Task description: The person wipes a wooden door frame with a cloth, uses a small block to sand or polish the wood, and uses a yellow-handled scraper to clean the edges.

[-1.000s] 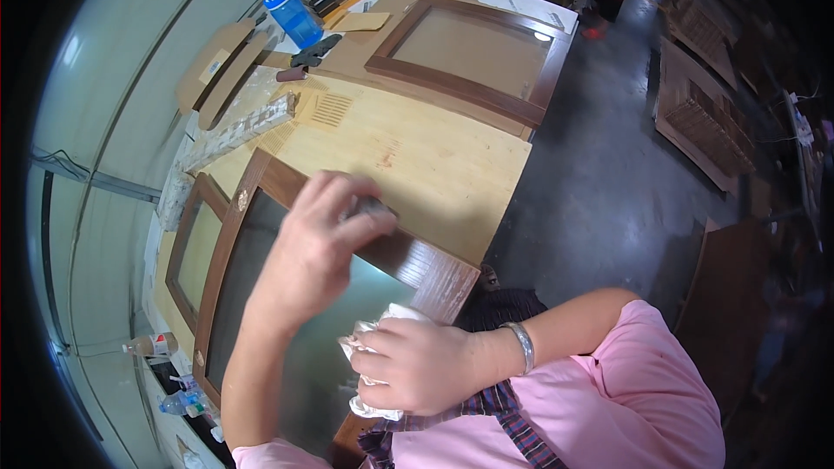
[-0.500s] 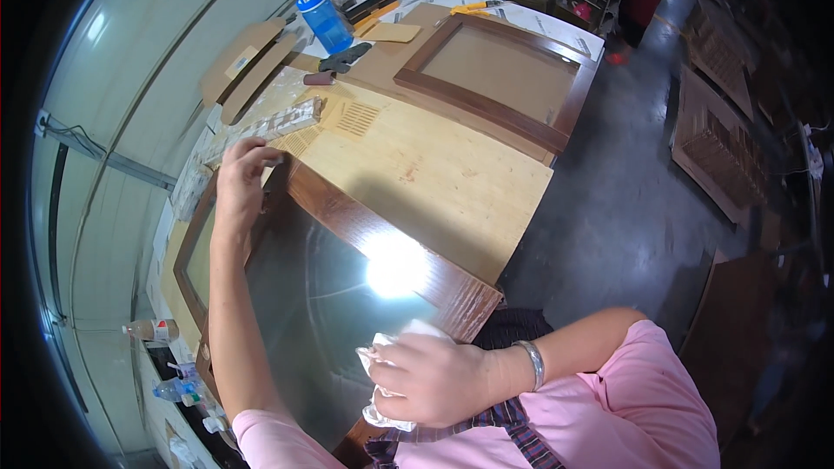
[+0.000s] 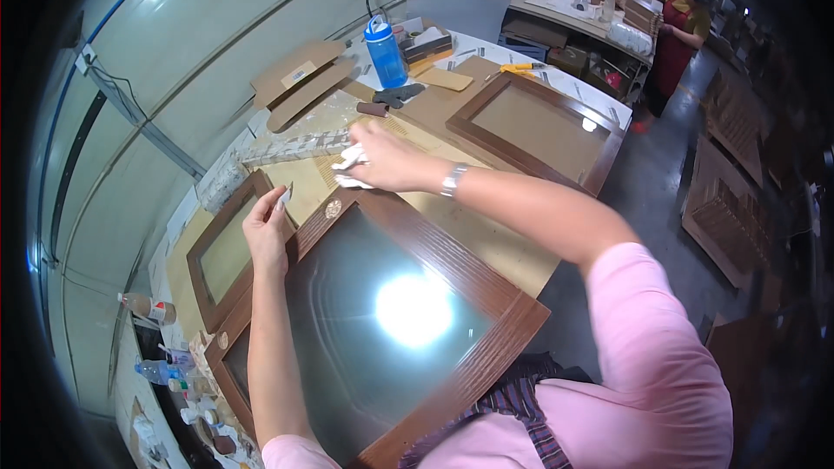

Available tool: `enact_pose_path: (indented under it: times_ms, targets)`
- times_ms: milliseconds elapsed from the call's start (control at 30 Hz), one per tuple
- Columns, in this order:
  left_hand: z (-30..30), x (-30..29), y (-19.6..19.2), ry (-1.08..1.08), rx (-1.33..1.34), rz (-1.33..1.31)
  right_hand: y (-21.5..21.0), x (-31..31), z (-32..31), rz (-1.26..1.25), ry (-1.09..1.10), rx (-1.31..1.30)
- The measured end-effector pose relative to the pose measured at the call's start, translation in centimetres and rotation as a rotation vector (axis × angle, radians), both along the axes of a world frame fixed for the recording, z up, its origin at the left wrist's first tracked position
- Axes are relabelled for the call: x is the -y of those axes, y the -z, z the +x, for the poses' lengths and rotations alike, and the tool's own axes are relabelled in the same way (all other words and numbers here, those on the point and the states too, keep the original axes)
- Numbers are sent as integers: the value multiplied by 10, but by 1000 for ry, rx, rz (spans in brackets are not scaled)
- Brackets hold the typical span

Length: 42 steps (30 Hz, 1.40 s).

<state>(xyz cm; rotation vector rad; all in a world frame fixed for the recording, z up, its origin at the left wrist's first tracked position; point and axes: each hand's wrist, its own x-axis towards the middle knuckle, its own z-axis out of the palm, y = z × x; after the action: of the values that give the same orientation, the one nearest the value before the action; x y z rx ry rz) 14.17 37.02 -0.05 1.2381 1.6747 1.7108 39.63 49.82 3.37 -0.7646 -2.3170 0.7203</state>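
A brown wooden framed glass panel (image 3: 486, 339) lies before me, with a bright light reflected in its glass. My right hand (image 3: 391, 161) is closed on a bunched white cloth (image 3: 352, 169) at the far corner of the frame. My left hand (image 3: 268, 233) is raised by the frame's left side, its thumb and fingers pinched on a small thin piece that I cannot make out. A round pale mark (image 3: 333, 208) shows on the frame near that corner. A second, smaller-looking frame (image 3: 204, 278) lies to the left, partly beneath my panel.
Another framed panel (image 3: 469, 122) lies at the far right of the table. Behind are a blue bottle (image 3: 387, 56), a dark glove (image 3: 400, 95), a sandpaper roll (image 3: 372, 109) and a yellow tool (image 3: 519, 68). Several bottles (image 3: 152, 372) stand at lower left. A person in a red apron (image 3: 673, 52) works beyond.
My right hand has moved with the white cloth from the panel's near side to its far corner. My left hand has come off that corner and is raised. The view has shifted.
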Motion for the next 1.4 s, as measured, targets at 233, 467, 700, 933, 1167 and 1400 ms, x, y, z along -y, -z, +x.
enact_pose_path:
  times_ms: [233, 467, 700, 933, 1167, 1400]
  targets:
    - [2, 6, 8, 49, 40, -16, 38, 13, 18, -271, -82, 37]
    - [12, -14, 9, 146, 31, 0, 45, -49, -24, -189, -84, -53]
    - [-11, -6, 17, 141, 60, 11, 26, 58, 98, -309, -207, 174]
    - [-9, -9, 17, 188, 35, -14, -8, 156, 225, -406, -125, 337]
    - [-24, -12, 25, 212, 41, -11, -22, 131, 258, -1242, 112, -905]
    - [-19, -13, 16, 154, -43, -36, 4, 153, 207, -996, 72, -796]
